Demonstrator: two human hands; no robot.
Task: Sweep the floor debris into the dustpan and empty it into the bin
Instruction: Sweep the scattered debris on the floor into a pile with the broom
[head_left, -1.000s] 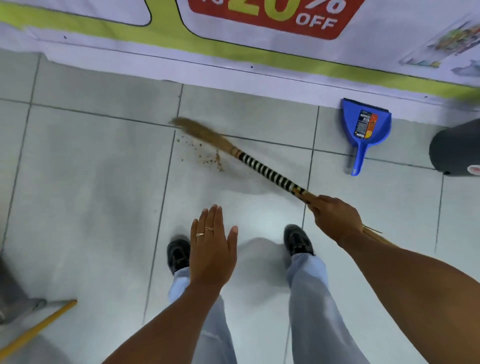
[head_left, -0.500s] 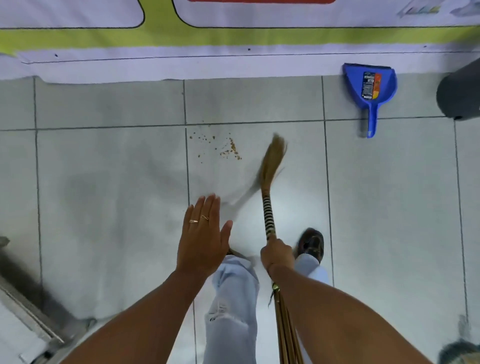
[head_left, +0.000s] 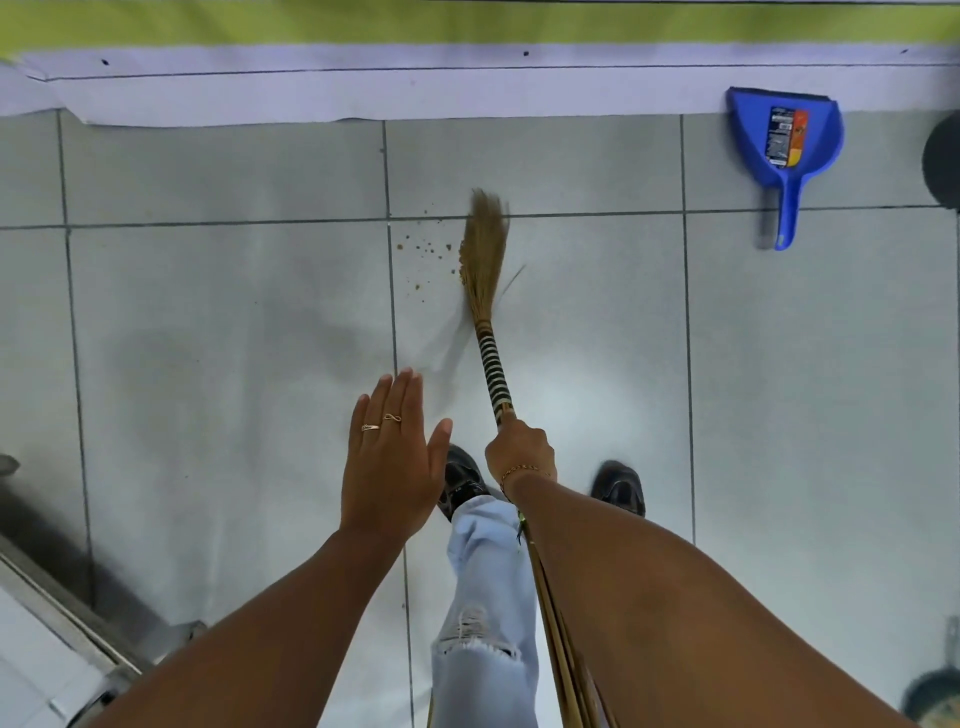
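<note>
My right hand (head_left: 519, 447) is closed around a grass broom (head_left: 485, 270) with a black-and-white striped handle. The bristles rest on the grey tile floor just right of a scatter of small brown debris (head_left: 426, 249). My left hand (head_left: 392, 467) hovers flat with fingers spread, holding nothing, left of the broom handle. A blue dustpan (head_left: 779, 140) lies at the far right against the wall base, its handle pointing toward me. The dark rounded edge of a black bin (head_left: 943, 166) shows at the right border.
A white and green banner (head_left: 467, 78) runs along the wall base at the top. My feet in black shoes (head_left: 618, 486) stand on the tiles below the broom. A metal frame (head_left: 62, 613) sits at the bottom left, a dark pan (head_left: 935, 701) at the bottom right.
The broom swung from far left to the right of the debris, and its bristles now touch the debris edge. The view tilted down and closer to the wall. My left hand stayed flat.
</note>
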